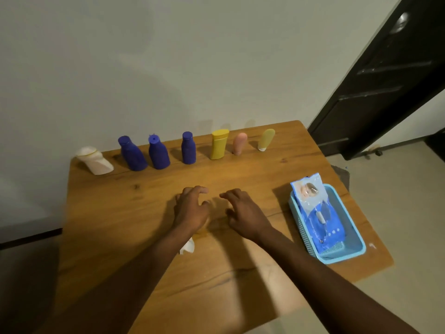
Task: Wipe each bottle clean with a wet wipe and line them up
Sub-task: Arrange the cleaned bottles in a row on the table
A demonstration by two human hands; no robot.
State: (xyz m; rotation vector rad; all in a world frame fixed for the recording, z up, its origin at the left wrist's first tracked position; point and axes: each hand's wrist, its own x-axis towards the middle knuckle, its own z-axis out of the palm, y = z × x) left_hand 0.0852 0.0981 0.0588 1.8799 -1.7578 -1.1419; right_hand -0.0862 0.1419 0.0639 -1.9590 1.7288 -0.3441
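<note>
Several bottles stand in a row along the table's far edge: a white bottle (pixel 95 160) at the left, three blue bottles (pixel 132 153) (pixel 158 153) (pixel 188 148), a yellow bottle (pixel 218 144), a pink tube (pixel 239 143) and a yellow-green tube (pixel 266 139). My left hand (pixel 192 208) and my right hand (pixel 243 212) hover side by side over the middle of the table, fingers loosely curled, holding nothing. A crumpled white wipe (pixel 187 246) lies on the table, partly hidden under my left forearm.
A light blue basket (pixel 356 249) at the right holds a blue pack of wet wipes (pixel 317 213). The wooden table (pixel 144 213) stands against a pale wall. A dark door (pixel 385 75) is at the far right.
</note>
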